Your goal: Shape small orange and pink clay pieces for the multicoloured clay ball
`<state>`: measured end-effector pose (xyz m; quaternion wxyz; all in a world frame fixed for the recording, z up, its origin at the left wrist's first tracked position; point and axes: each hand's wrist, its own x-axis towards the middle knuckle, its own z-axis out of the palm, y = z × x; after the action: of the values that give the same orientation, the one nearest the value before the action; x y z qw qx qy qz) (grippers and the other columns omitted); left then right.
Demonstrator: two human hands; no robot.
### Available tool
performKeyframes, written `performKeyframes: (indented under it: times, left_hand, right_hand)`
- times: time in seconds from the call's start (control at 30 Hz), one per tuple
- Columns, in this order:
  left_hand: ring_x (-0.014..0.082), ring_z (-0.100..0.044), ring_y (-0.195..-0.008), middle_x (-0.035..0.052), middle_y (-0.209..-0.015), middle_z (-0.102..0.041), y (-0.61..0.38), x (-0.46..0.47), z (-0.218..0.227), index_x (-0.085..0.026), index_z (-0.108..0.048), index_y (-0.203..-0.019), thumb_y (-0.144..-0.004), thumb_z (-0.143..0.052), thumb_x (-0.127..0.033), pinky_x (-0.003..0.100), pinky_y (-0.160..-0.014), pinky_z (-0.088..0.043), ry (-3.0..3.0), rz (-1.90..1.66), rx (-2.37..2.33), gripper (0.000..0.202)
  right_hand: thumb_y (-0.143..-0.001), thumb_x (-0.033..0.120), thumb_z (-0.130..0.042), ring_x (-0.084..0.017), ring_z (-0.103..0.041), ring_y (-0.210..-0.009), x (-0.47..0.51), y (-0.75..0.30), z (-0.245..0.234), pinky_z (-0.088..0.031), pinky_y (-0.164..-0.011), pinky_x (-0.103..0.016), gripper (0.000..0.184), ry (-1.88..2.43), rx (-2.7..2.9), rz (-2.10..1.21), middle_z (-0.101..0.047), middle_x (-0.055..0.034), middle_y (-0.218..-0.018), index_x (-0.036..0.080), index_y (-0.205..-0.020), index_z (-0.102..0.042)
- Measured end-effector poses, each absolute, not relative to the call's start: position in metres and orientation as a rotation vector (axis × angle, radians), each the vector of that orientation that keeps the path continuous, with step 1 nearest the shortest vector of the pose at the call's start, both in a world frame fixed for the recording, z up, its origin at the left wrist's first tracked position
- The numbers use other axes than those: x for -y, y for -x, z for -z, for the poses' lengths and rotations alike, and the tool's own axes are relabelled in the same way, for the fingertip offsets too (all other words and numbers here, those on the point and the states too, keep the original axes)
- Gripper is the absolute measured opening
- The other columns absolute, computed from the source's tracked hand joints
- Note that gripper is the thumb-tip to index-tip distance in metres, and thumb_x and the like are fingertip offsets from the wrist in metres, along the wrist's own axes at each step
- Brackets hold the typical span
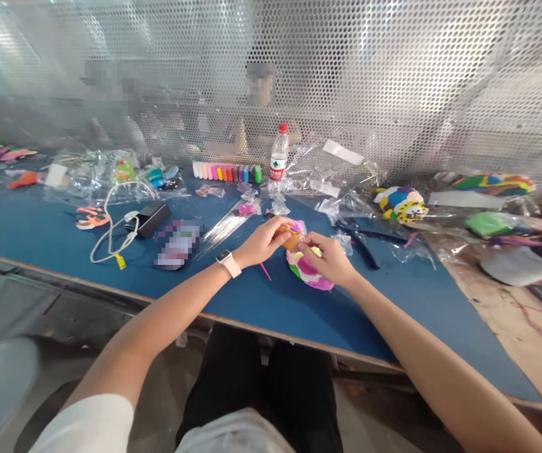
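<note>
step: we're likely working the orange piece (pixel 290 241) | left grip (pixel 265 241): pinching it | right grip (pixel 328 257): fingers bunched at its right side, can't tell if pinching | multicolour piece (pixel 316 278): just under right grip, on counter (pixel 261 303) | next: probably calls for steady left hold, light right touch

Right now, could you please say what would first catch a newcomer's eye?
Probably the colorful clay-like piece on the blue table, partly hidden by the right hand, and the orange lump in the left hand. Farther back stands a red-capped bottle, with a row of bright blocks to its left.
</note>
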<state>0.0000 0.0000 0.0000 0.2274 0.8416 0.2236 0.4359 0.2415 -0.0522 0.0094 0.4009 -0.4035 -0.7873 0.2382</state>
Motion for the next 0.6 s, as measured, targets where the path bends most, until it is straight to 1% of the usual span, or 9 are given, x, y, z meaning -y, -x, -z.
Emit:
performKeyframes:
  times: [0.1,0.17,0.27,0.37,0.4,0.47,0.53,0.6]
  left_hand:
    - [0.0275,-0.076,-0.125,0.0149,-0.134,-0.075,-0.001,-0.002,0.003,-0.022,-0.061,-0.136,-0.118,-0.051,-0.049,0.048,-0.111,-0.062,-2.324,-1.199,-0.646,0.034]
    - [0.0286,-0.074,-0.127,0.0159,-0.136,-0.073,-0.001,-0.002,0.005,-0.023,-0.059,-0.139,-0.117,-0.05,-0.05,0.051,-0.114,-0.06,-2.348,-1.225,-0.656,0.036]
    - [0.032,-0.066,-0.142,0.018,-0.145,-0.065,-0.002,-0.001,0.007,-0.024,-0.052,-0.149,-0.116,-0.053,-0.053,0.057,-0.123,-0.054,-2.413,-1.272,-0.655,0.044]
    - [0.0346,-0.054,-0.155,0.0202,-0.156,-0.056,-0.005,0.004,0.007,-0.025,-0.049,-0.153,-0.112,-0.061,-0.055,0.06,-0.129,-0.048,-2.48,-1.278,-0.628,0.052]
    - [0.0351,-0.052,-0.157,0.0206,-0.159,-0.053,-0.006,0.006,0.007,-0.025,-0.05,-0.151,-0.111,-0.064,-0.055,0.06,-0.13,-0.048,-2.503,-1.275,-0.629,0.053]
    - [0.0357,-0.05,-0.157,0.0203,-0.159,-0.052,-0.008,0.011,0.006,-0.025,-0.055,-0.143,-0.109,-0.067,-0.055,0.06,-0.13,-0.047,-2.552,-1.27,-0.657,0.047]
    - [0.0351,-0.054,-0.151,0.0181,-0.153,-0.056,-0.011,0.014,0.005,-0.024,-0.06,-0.128,-0.108,-0.068,-0.055,0.06,-0.128,-0.048,-2.601,-1.255,-0.69,0.038]
    - [0.0332,-0.06,-0.141,0.0155,-0.141,-0.062,-0.013,0.017,0.004,-0.024,-0.06,-0.112,-0.108,-0.067,-0.055,0.057,-0.122,-0.052,-2.637,-1.228,-0.709,0.032]
  right_hand:
    - [-0.107,0.041,-0.066,-0.021,-0.074,-0.078,0.053,-0.24,-0.01,-0.052,-0.078,-0.035,0.026,1.075,1.958,-0.6,-0.082,-0.0028,-0.087,0.024,-0.09,-0.076]
    - [-0.106,0.043,-0.067,-0.021,-0.075,-0.077,0.054,-0.239,-0.01,-0.053,-0.077,-0.035,0.027,1.113,1.932,-0.614,-0.082,-0.0035,-0.087,0.024,-0.088,-0.075]
    - [-0.104,0.048,-0.07,-0.024,-0.079,-0.08,0.055,-0.237,-0.009,-0.055,-0.076,-0.036,0.029,1.144,1.859,-0.673,-0.083,-0.0053,-0.09,0.024,-0.09,-0.073]
    - [-0.104,0.054,-0.072,-0.026,-0.081,-0.081,0.055,-0.237,-0.006,-0.055,-0.071,-0.035,0.034,1.155,1.79,-0.69,-0.083,-0.0061,-0.088,0.024,-0.09,-0.07]
    - [-0.104,0.056,-0.072,-0.026,-0.08,-0.079,0.054,-0.238,-0.005,-0.054,-0.07,-0.035,0.036,1.157,1.777,-0.675,-0.082,-0.0059,-0.086,0.024,-0.089,-0.069]
    - [-0.104,0.059,-0.072,-0.025,-0.079,-0.077,0.053,-0.238,-0.003,-0.055,-0.069,-0.035,0.04,1.157,1.761,-0.646,-0.081,-0.0055,-0.085,0.024,-0.086,-0.068]
    - [-0.103,0.063,-0.073,-0.024,-0.079,-0.077,0.054,-0.237,-0.003,-0.057,-0.072,-0.036,0.043,1.146,1.745,-0.647,-0.081,-0.0057,-0.086,0.024,-0.085,-0.068]
    - [-0.101,0.066,-0.075,-0.025,-0.08,-0.078,0.055,-0.235,-0.005,-0.059,-0.072,-0.036,0.046,1.134,1.729,-0.667,-0.081,-0.0059,-0.085,0.024,-0.084,-0.068]
